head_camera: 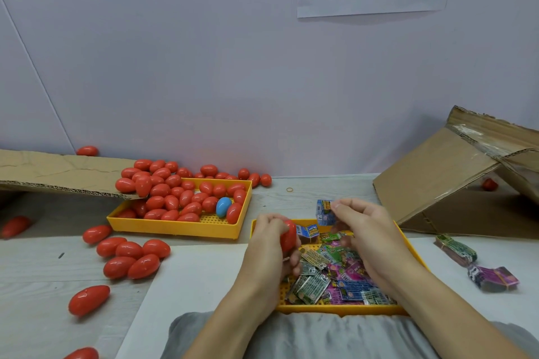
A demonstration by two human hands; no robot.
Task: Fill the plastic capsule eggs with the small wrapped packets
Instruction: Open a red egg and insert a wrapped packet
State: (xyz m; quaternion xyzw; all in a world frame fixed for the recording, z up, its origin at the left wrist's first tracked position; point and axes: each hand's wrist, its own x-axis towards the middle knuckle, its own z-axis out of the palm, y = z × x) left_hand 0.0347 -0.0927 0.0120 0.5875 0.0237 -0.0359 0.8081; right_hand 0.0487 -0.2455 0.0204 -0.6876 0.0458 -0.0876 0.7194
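Right now the left hand (269, 237) grips a red egg (288, 236) upright; right hand (360, 223) pinches a packet (323, 212) — just beside, up-right of the egg.

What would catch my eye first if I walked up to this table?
Probably the heap of red eggs spilling over the yellow tray at left, with one blue egg among them. Nearer, the left hand grips a red egg and the right hand pinches a small blue packet, above a second tray of bright packets.
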